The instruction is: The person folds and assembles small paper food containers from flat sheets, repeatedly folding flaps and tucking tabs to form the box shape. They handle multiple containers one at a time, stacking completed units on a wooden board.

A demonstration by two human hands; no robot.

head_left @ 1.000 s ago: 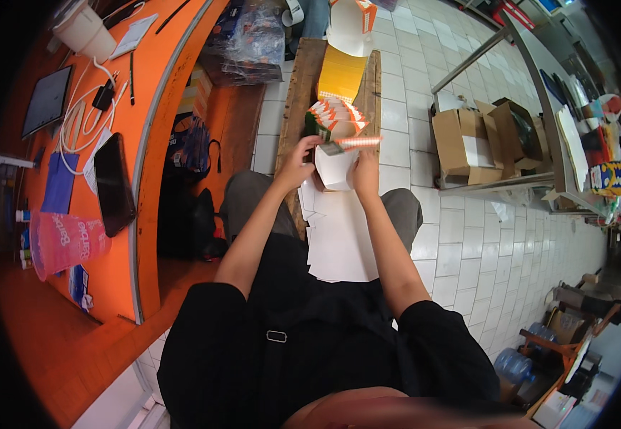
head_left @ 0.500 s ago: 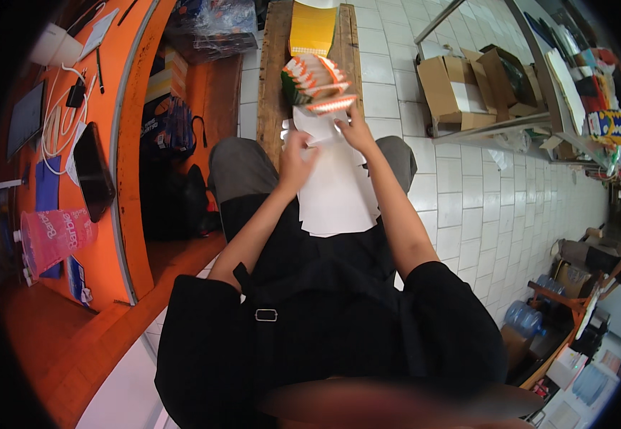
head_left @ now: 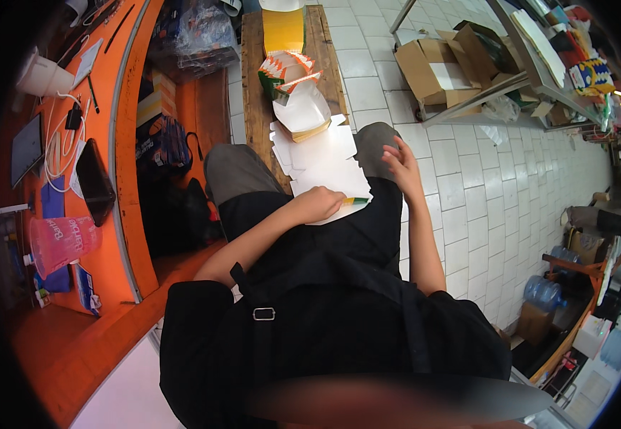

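Note:
A flat white cardboard box blank (head_left: 325,176) lies across my lap, more white card beneath its far end. My left hand (head_left: 318,205) is closed on the blank's near edge, where a green and yellow printed strip is turned up. Off to the right, my right hand (head_left: 402,166) is raised above my right knee, holding nothing, its fingers apart. Beyond the blank, a white-lined folded carton (head_left: 302,109) rests at the near part of the wooden bench (head_left: 251,64). Touching it on the far side are orange, white and green printed cartons (head_left: 287,69), nested together.
A yellow stack of printed card (head_left: 284,32) lies farther up the bench. On the left, an orange desk (head_left: 121,247) carries a phone (head_left: 94,179), cables and a pink cup (head_left: 62,239). Open cardboard boxes (head_left: 428,71) sit on a metal rack's low shelf at right.
My right hand has let go of the patterned carton and drawn back to the right. My left hand has come nearer and grips the blank's edge. The cartons now sit still on the bench.

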